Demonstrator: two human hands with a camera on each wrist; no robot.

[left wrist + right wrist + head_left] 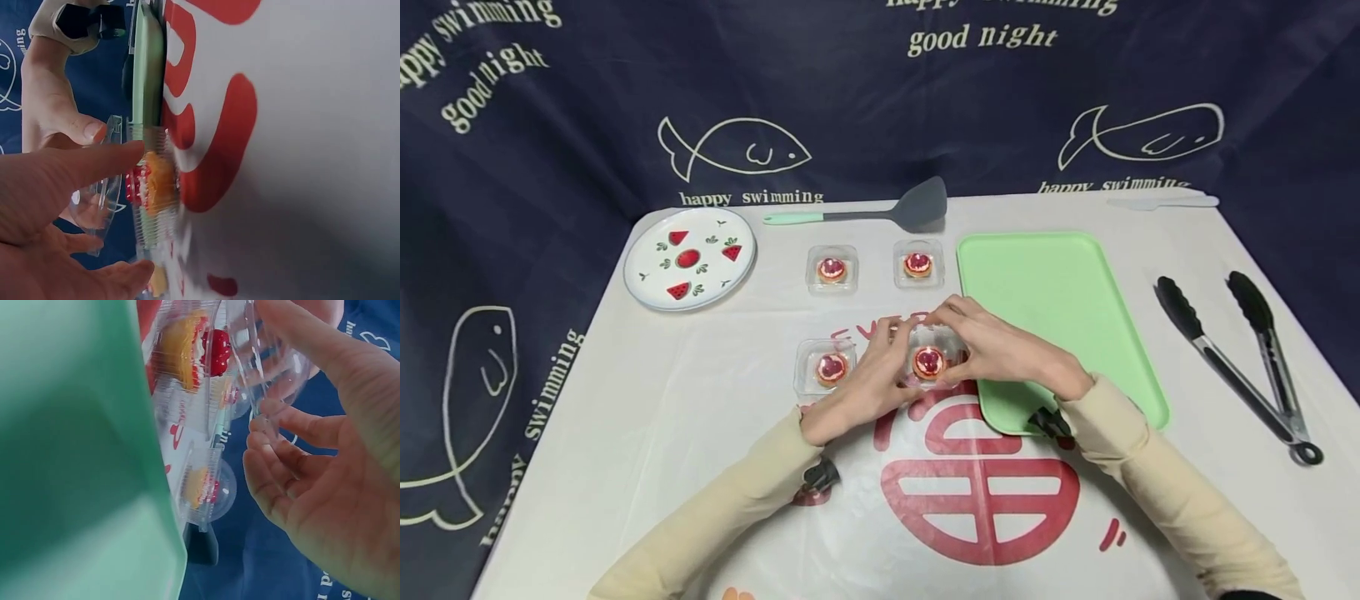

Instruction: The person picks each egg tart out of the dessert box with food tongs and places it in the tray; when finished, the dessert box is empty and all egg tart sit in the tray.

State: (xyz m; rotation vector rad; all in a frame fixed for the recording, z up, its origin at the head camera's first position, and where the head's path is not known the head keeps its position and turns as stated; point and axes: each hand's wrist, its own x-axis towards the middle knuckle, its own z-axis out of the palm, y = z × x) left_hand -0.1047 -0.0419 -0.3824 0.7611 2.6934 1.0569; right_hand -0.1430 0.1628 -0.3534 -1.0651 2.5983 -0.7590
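Just left of the green tray [1052, 287], my right hand [1003, 343] pinches a clear lid [295, 370], raised and tilted over its base [146, 230], where the red-topped tart [928, 363] sits. My left hand [872, 371] curls round the opposite side of the clear box [931, 337]; which part its fingertips press, I cannot tell.

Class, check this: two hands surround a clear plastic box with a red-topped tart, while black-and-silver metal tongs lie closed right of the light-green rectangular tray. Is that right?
Closed is wrong: the head view shows the tongs open, arms spread. Left hand and right hand do surround the box, and the tongs lie right of the tray.
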